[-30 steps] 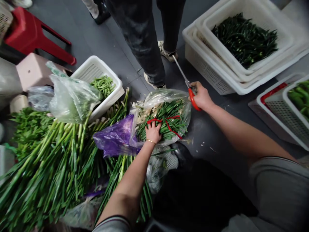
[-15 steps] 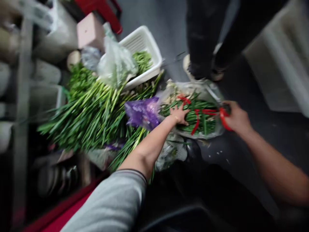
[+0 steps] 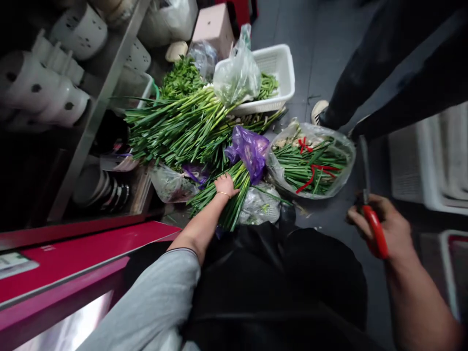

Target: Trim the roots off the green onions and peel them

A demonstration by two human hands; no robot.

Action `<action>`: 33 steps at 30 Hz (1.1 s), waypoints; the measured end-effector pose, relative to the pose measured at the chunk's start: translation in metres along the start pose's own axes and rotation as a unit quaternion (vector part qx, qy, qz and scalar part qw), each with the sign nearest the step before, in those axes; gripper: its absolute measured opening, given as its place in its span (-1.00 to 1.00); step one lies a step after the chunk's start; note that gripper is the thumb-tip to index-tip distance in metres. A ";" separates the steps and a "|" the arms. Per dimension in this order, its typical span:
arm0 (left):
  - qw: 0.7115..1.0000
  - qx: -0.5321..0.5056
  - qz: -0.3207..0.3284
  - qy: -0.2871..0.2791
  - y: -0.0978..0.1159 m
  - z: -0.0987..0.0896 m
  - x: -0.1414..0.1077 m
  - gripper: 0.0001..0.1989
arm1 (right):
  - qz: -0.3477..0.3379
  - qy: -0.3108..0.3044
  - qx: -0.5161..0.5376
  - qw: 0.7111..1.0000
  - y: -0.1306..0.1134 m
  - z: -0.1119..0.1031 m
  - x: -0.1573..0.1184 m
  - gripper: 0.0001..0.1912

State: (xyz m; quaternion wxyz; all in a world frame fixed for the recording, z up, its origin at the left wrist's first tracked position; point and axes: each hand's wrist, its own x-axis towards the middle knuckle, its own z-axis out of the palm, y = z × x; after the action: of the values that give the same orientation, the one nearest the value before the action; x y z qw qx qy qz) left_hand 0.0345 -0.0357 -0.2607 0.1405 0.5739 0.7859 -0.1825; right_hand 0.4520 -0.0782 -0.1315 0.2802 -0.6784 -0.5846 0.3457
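My left hand (image 3: 225, 185) lies over a bunch of long green stalks (image 3: 239, 178), like scallions or green garlic, its fingers curled round them. At the right, my right hand (image 3: 383, 224) is closed on scissors (image 3: 376, 231) with red handles, the blades pointing up and away. Between my hands a clear plastic bag (image 3: 349, 163) gapes, full of greens (image 3: 292, 168) bound with red ribbon. A crumpled purple bag (image 3: 250, 148) lies against the upper end of the stalks. Beyond my left hand spreads a large heap of similar stalks (image 3: 175, 129).
A white basket (image 3: 287, 92) with green pods and a knotted plastic bag (image 3: 237, 78) stand behind the heap. A person's dark-trousered legs (image 3: 369, 73) are at the upper right. Metal shelving (image 3: 98, 109) with white pots borders the left, and white crates (image 3: 426, 165) the right.
My left hand has moved from the ribboned greens in the clear bag to the stalks at its left. My right hand has drawn back from the bag's edge with the scissors. The view has shifted.
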 end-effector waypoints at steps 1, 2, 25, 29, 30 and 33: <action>1.000 0.005 0.014 -0.001 0.005 -0.002 -0.005 -0.10 | -0.042 -0.028 -0.023 0.998 -0.017 -0.005 -0.006 -0.54; 1.000 0.008 0.030 -0.005 0.009 -0.005 -0.011 -0.20 | -0.083 -0.050 -0.043 0.994 -0.035 -0.010 -0.011 -0.52; 0.964 0.011 0.264 -0.012 -0.024 0.048 -0.166 -0.64 | -0.016 -0.325 0.047 0.944 -0.119 0.166 -0.060 -0.61; 0.962 0.002 0.270 -0.043 -0.013 0.081 -0.168 -0.61 | 0.073 -0.379 -0.005 0.922 -0.104 0.201 -0.052 -0.77; 0.962 0.001 0.270 -0.048 -0.013 0.082 -0.163 -0.58 | 0.091 -0.377 -0.018 0.922 -0.100 0.206 -0.041 -0.80; 0.961 0.002 0.270 -0.061 -0.016 0.080 -0.153 -0.55 | 0.164 -0.307 -0.014 0.937 -0.092 0.208 0.005 -0.86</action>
State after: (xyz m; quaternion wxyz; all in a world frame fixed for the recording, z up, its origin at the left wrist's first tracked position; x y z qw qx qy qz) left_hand 0.0663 -0.2057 -0.2641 0.2310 0.7528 0.5911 -0.1744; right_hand 0.2310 -0.0632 -0.1855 0.0170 -0.6300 -0.5273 0.5699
